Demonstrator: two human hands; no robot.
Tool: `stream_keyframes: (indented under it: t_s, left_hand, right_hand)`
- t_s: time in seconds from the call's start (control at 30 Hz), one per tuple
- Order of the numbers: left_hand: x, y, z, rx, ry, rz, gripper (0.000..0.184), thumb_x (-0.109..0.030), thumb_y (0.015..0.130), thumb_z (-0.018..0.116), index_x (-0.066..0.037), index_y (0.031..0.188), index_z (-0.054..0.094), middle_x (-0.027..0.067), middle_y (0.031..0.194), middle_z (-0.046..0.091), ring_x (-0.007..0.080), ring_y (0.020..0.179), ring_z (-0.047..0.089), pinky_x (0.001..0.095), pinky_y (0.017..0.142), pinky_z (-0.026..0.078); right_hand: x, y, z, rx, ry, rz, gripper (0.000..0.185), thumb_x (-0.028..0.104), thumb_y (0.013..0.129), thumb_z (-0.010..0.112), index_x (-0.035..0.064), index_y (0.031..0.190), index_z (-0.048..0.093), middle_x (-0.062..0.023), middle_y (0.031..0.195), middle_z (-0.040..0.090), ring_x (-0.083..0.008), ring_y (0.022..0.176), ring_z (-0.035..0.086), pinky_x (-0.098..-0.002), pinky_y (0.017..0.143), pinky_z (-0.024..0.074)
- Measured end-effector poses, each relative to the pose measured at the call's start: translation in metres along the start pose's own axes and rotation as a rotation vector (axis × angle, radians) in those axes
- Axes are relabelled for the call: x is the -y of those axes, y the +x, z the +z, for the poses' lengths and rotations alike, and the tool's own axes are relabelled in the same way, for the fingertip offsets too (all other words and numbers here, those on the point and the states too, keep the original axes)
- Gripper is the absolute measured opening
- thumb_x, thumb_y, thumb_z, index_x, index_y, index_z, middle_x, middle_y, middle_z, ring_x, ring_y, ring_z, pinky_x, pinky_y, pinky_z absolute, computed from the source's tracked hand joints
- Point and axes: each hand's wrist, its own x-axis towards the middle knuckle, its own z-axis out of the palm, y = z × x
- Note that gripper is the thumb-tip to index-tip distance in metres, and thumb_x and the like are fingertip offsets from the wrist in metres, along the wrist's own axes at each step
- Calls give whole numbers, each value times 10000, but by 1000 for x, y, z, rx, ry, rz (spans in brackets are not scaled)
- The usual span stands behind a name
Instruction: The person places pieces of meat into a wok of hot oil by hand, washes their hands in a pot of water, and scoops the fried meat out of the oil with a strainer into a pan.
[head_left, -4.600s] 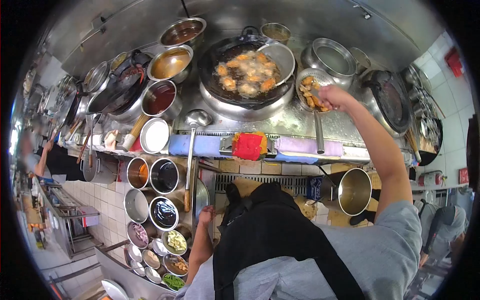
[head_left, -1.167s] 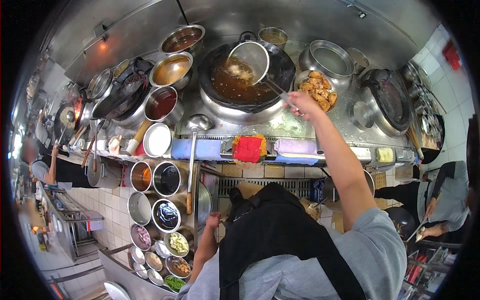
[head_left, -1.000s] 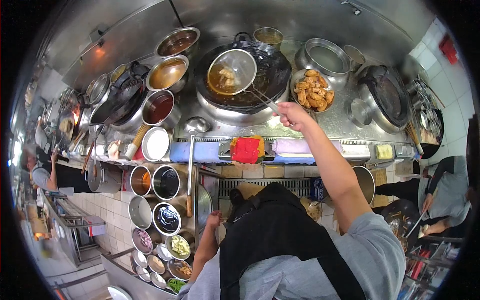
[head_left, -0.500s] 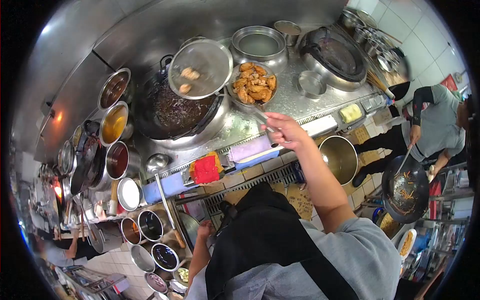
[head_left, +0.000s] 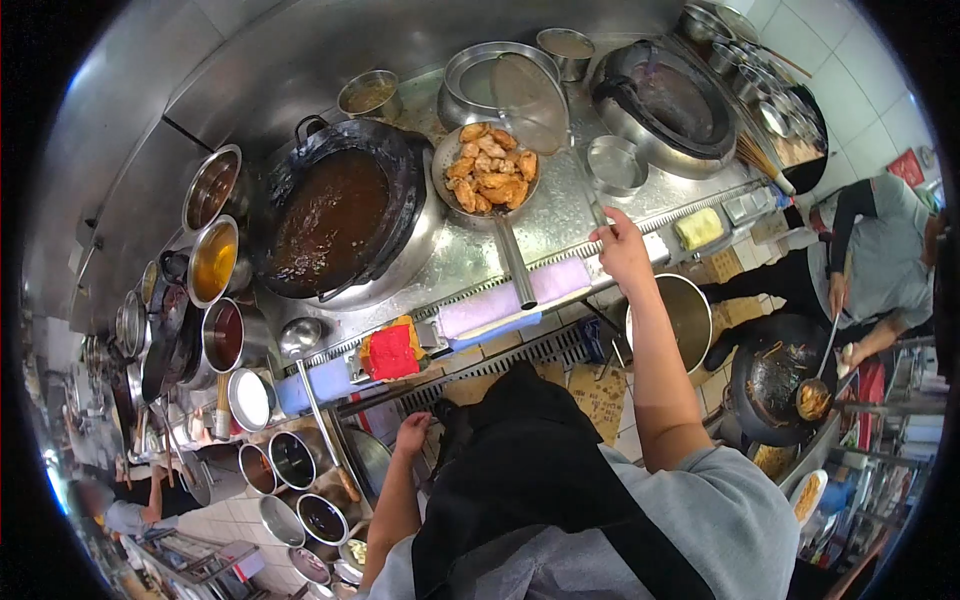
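My right hand [head_left: 622, 248] is closed round the handle of a mesh strainer [head_left: 533, 98]. The strainer is tipped on its side, just above and right of a pile of browned fried chicken pieces [head_left: 490, 180], some paler ones on top. That pile sits in a round metal scoop [head_left: 515, 262], whose thick handle points toward me over a folded lilac cloth [head_left: 510, 298]. Left of it is a black wok [head_left: 335, 215] of dark bubbling oil. My left hand [head_left: 413, 433] hangs low near my apron, fingers curled, holding nothing visible.
A ladle [head_left: 302, 335] lies across the counter edge at left, near pots of sauce and yellow oil [head_left: 215, 262]. A second wok [head_left: 668, 105] stands at back right. Below is a deep pot [head_left: 672, 322]. At far right a co-worker holds a ladle over another wok [head_left: 780, 375].
The strainer has swung right from over the oil wok and tipped beside the chicken scoop. The pieces in it are now out, with paler ones on the pile. My right hand moved right.
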Motion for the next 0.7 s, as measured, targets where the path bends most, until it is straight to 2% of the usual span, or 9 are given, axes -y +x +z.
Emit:
stream_keyframes:
  t_s: [0.07,0.13,0.23,0.3,0.33,0.4,0.47,0.6,0.7]
  left_hand:
    - [-55,3,19,111,-6,80,280,-283,829,532,-39,950,593,32,794,596,103,736,550,237,674,434]
    - [-102,12,45,208,-5,109,292,-286,831,527,-48,993,580,34,878,596,108,817,535,248,724,422]
    - [-209,-2,71,403,-401,-37,376,-309,842,503,-75,1135,479,48,1072,543,143,992,483,308,832,379]
    - [-239,12,92,498,-663,-108,431,-306,852,477,-94,1218,389,48,1138,512,164,1060,454,341,876,350]
    - [-250,20,102,539,-796,-131,448,-297,859,461,-102,1247,349,49,1152,506,171,1079,445,351,890,338]
    - [-273,31,117,523,-886,-132,415,-295,861,448,-102,1219,365,52,1147,504,173,1074,447,351,885,343]
    - [-285,37,127,527,-960,-141,383,-293,863,436,-102,1191,380,56,1143,502,175,1068,449,350,880,347]
    - [-293,54,137,524,-1062,-243,307,-308,854,431,-82,1060,411,105,1127,483,206,1043,464,355,856,376]
    - [-319,47,133,512,-1116,-234,324,-307,844,440,-64,1054,401,136,1119,465,240,1017,471,381,847,399]
  right_hand:
    - [1,16,-5,-78,-226,-176,340,64,845,423,9,1180,410,-58,752,582,-97,480,451,-237,450,375]
    - [32,21,3,7,-81,-107,376,66,837,433,17,1208,393,-51,743,582,-93,483,447,-239,458,372]
    - [65,41,32,64,-25,-140,368,70,830,446,-2,1189,415,-53,752,582,-89,506,456,-230,482,384]
    - [73,66,54,27,-143,-385,369,72,823,452,9,1186,430,-92,812,587,-112,536,483,-227,500,402]
    - [81,74,69,42,-137,-399,369,72,823,452,9,1186,430,-92,812,587,-112,536,483,-227,500,402]
    - [97,88,111,-129,-337,-592,309,57,800,460,-19,1097,502,-181,856,604,-282,716,590,-338,644,461]
    - [81,131,161,-166,-372,-756,325,24,770,443,-3,1086,513,-233,882,579,-360,848,563,-387,730,453]
    - [72,155,199,67,-639,-344,335,13,746,399,0,1053,532,-235,944,569,-356,901,548,-397,792,429]
    - [54,155,186,120,-422,-285,306,74,750,423,-42,1016,523,-255,910,563,-365,883,545,-408,766,432]
